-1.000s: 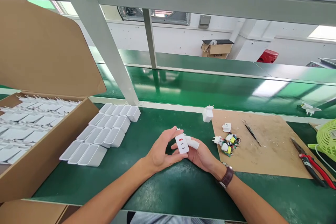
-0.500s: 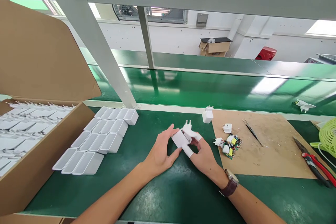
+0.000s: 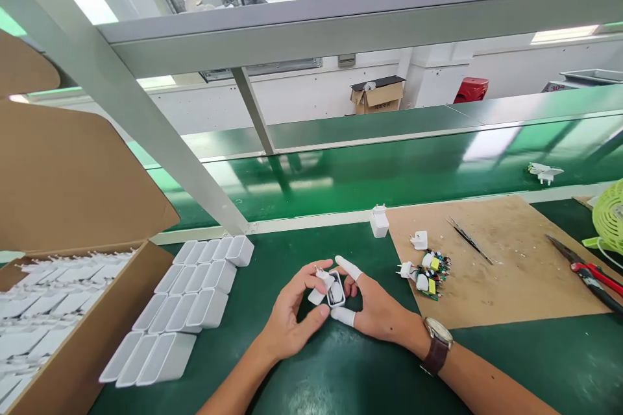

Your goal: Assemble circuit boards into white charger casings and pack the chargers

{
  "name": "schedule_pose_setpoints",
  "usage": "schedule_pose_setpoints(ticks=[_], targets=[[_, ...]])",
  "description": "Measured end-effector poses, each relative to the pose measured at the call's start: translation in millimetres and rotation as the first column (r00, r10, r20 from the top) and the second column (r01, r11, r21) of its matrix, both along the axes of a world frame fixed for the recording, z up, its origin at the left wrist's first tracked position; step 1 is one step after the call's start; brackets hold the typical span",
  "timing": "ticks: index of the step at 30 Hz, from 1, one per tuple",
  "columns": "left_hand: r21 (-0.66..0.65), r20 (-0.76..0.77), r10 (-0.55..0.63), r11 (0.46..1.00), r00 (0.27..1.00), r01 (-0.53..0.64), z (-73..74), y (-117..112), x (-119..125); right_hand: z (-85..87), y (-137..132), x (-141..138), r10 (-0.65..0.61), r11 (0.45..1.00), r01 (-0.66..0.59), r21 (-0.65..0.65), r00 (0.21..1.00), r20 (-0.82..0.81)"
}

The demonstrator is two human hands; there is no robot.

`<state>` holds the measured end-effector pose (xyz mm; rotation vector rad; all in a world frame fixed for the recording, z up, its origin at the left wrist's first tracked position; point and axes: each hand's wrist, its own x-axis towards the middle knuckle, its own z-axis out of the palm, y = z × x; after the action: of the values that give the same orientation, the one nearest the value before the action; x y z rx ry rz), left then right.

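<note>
Head view: over the bench, the plug is pinched by the left hand, the shell by the right hand, both parts seemingly light, stiff, best held by their sides.

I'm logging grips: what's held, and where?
Left hand: white two-pin plastic plug, seemingly by its edge; right hand: white rectangular plastic case, by its right side.
</note>
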<state>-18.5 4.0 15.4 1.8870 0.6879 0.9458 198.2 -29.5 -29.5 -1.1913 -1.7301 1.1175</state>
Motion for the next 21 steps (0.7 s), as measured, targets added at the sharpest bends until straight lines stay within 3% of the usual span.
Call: schedule_pose_setpoints(ticks=[5, 8, 21], targets=[[0.365, -0.177, 0.055, 0.931, 0.983, 0.013, -1.9, 5.0, 2.6, 0.6, 0.8, 0.7, 0.0, 1.0, 0.0, 0.009, 1.0, -0.007], [0.474, -0.214, 0.081, 0.88, 0.974, 0.031, 0.4, 5.7, 3.2, 4.0, 0.3, 0.6, -0.003, 1.0, 0.003, 0.009, 1.0, -0.018], [0.434, -0.323, 0.112, 0.9, 0.94, 0.043, 11.2, 2.2, 6.9, 9.0, 2.2, 1.4, 0.012, 0.999, -0.011, 0.043, 1.0, -0.017]])
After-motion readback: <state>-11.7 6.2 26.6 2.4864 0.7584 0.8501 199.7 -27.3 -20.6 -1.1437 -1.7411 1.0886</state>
